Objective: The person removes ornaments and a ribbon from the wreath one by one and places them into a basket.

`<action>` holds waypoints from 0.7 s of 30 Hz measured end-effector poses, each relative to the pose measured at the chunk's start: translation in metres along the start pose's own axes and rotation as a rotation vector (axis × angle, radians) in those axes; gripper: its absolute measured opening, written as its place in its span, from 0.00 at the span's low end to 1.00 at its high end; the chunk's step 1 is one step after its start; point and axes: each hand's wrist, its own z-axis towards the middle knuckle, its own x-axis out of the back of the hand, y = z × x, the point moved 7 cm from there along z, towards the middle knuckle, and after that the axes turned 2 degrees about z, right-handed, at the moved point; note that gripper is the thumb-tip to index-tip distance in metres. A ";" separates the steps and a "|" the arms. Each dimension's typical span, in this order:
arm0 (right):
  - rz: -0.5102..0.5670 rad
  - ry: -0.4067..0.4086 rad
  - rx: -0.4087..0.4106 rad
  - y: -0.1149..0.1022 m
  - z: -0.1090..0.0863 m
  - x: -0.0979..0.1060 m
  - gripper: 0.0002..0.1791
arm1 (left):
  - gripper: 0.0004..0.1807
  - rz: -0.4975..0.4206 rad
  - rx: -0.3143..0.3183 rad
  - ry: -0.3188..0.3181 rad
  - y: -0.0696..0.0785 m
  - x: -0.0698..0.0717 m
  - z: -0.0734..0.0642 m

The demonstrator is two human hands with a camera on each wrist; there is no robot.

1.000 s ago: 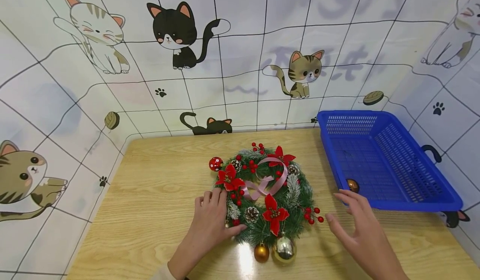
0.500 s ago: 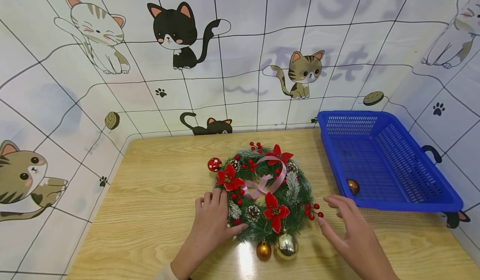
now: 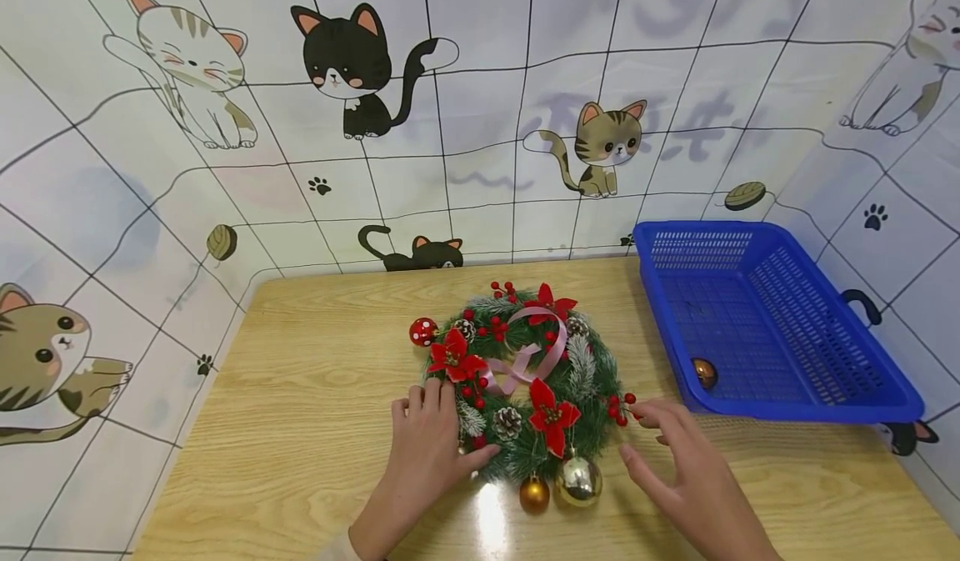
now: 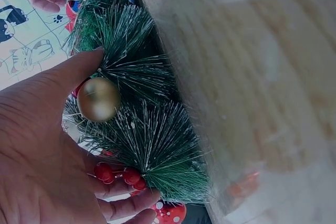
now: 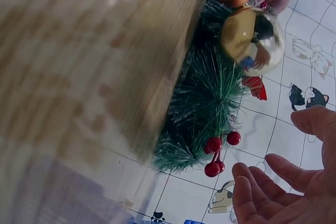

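Observation:
A green Christmas wreath [image 3: 596,423] lies on the table, trimmed with red poinsettias, pine cones, berries and a pink ribbon [image 3: 557,353]. My left hand [image 3: 423,440] holds its near left edge, thumb against the needles and fingers round the outer side by some red berries [image 4: 118,174]. A small gold bauble [image 4: 98,99] hangs between that thumb and fingers. My right hand [image 3: 686,478] is spread at the right side, fingertips close to a berry sprig [image 3: 619,409], and holds nothing. An orange bauble [image 3: 535,494] and a larger shiny gold one [image 3: 579,481] hang at the near edge.
A blue plastic basket [image 3: 787,411] stands at the right, with a copper-brown bauble [image 3: 704,373] inside. A spotted red ball [image 3: 423,332] sticks out at the wreath's upper left. Cat-patterned sheeting [image 3: 480,127] walls in the wooden table [image 3: 315,361].
The wreath has turned a little counterclockwise, its near baubles shifting right and its spotted ball left. My left hand stays on its edge, while my right hand has come left, closer to the berries.

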 end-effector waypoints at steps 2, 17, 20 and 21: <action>-0.007 0.001 0.013 -0.002 -0.001 -0.001 0.30 | 0.57 0.001 0.003 0.005 0.000 0.000 0.000; 0.029 -0.113 -0.056 -0.004 -0.002 -0.020 0.29 | 0.56 0.024 0.009 0.012 0.006 0.002 0.000; 0.031 -0.128 -0.058 -0.005 -0.002 -0.022 0.28 | 0.57 0.039 0.005 0.021 0.006 0.002 0.000; 0.035 -0.128 -0.054 -0.005 -0.003 -0.022 0.28 | 0.57 0.042 0.004 0.023 0.006 0.002 0.000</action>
